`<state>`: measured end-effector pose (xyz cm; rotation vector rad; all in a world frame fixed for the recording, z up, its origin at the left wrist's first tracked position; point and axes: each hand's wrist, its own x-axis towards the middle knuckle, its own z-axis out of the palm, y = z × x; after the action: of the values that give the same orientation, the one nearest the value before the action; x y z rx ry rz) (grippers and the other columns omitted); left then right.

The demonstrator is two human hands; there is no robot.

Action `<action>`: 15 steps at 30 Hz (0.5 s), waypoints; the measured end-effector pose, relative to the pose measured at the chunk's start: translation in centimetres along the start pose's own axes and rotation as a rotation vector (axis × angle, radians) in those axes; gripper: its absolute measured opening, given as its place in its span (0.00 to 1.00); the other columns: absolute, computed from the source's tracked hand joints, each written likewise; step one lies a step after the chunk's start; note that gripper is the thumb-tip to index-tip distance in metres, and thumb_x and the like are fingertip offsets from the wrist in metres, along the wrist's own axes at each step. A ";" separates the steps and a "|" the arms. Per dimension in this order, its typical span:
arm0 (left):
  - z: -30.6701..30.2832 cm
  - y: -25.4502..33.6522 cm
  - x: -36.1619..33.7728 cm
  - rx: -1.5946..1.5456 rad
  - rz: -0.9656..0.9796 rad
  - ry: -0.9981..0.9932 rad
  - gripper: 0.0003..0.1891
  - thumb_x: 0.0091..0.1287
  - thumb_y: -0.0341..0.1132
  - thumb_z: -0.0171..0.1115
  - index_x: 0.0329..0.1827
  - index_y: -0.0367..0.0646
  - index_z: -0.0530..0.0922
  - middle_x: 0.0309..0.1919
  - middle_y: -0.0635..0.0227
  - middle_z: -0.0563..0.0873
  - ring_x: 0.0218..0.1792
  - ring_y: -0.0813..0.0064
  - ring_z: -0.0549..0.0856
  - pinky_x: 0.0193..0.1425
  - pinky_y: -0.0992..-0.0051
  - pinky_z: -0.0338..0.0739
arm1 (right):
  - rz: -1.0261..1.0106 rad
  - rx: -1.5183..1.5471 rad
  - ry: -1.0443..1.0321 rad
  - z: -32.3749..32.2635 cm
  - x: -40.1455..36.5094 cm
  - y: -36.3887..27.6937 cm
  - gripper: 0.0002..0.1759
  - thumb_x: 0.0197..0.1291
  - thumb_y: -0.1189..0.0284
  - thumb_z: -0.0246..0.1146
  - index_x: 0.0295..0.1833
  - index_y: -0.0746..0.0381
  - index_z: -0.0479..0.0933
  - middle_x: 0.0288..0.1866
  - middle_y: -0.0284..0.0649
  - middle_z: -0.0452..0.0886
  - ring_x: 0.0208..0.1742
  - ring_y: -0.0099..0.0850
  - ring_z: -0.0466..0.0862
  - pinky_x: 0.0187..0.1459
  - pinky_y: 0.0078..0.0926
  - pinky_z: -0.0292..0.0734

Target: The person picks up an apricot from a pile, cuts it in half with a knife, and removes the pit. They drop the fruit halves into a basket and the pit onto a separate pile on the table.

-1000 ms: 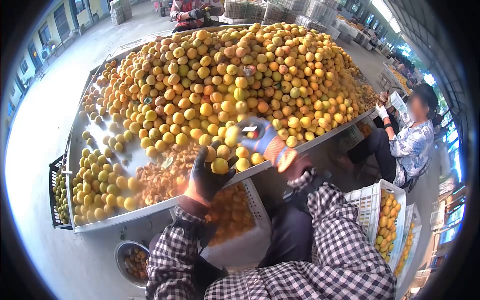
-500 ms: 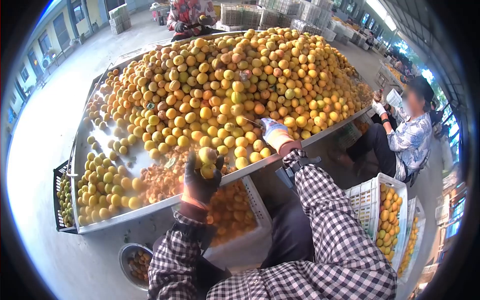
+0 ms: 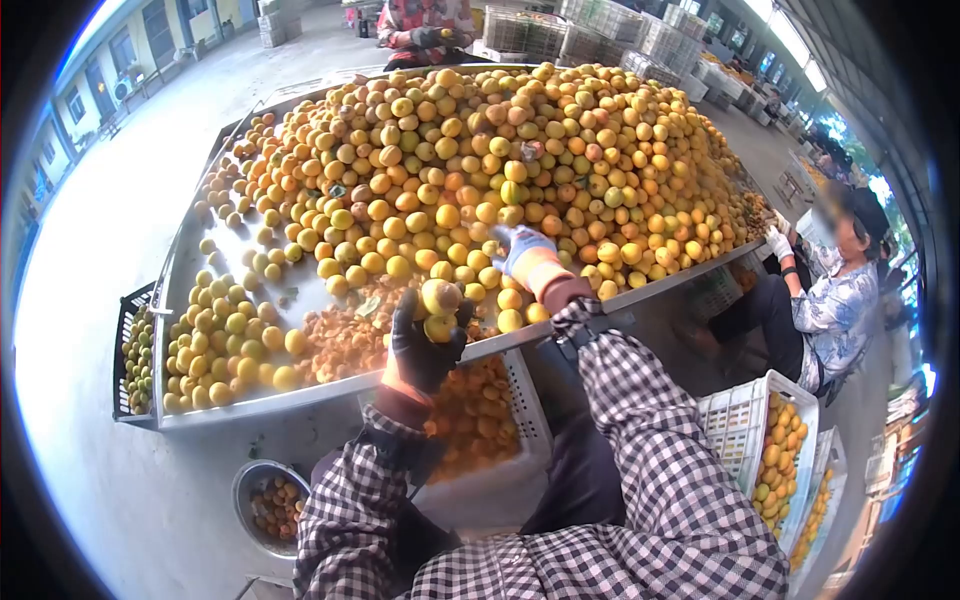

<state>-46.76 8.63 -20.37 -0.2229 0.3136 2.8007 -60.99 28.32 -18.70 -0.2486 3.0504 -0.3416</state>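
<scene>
My left hand [image 3: 425, 345], in a dark glove with an orange cuff, is closed around two apricots [image 3: 440, 297], one above the other, over the front edge of the metal table [image 3: 500, 342]. My right hand [image 3: 528, 258], in a blue-and-white glove, reaches over the front of a big heap of apricots [image 3: 560, 150]. Motion blurs its fingertips, and the thin pointed tool seen in it earlier cannot be made out now. Between the hands and the loose fruit at the left lies a patch of orange-brown fruit pieces [image 3: 345, 335].
Below the table edge stands a crate [image 3: 530, 410] of orange fruit pieces. A metal bowl [image 3: 243, 490] sits on the floor at left. White crates [image 3: 735, 425] of apricots stand at right. One co-worker [image 3: 835, 290] sits at right, another [image 3: 425, 25] across the table.
My view has shifted, so the scene sits further right. My right hand has moved slightly left over the heap; its thin tool no longer shows. My left hand keeps its apricots.
</scene>
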 end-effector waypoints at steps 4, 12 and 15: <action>0.2 1.0 -1.0 0.025 0.057 -0.008 0.27 0.66 0.54 0.64 0.62 0.48 0.72 0.58 0.62 0.79 0.58 0.60 0.80 0.38 0.74 0.81 | 0.062 -0.172 -0.203 0.0 1.6 -2.3 0.33 0.55 0.54 0.69 0.66 0.48 0.71 0.60 0.41 0.81 0.61 0.40 0.80 0.60 0.39 0.75; 0.4 5.5 -6.5 0.183 0.304 -0.020 0.28 0.65 0.55 0.64 0.61 0.48 0.73 0.57 0.63 0.80 0.57 0.62 0.80 0.37 0.78 0.80 | 0.204 1.718 -0.251 -0.3 -3.2 2.0 0.13 0.63 0.61 0.63 0.48 0.55 0.78 0.23 0.28 0.73 0.18 0.22 0.68 0.21 0.21 0.65; -1.6 7.8 -10.1 0.137 0.373 -0.076 0.26 0.66 0.44 0.60 0.65 0.45 0.67 0.57 0.59 0.79 0.58 0.63 0.80 0.45 0.75 0.81 | 0.159 1.855 -0.464 -0.3 -4.6 0.3 0.13 0.66 0.59 0.62 0.51 0.52 0.78 0.27 0.31 0.77 0.20 0.24 0.72 0.23 0.24 0.69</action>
<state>-39.64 -1.95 -18.58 -0.0263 0.5801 3.1252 -56.57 29.46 -18.28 0.0627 1.2827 -2.2178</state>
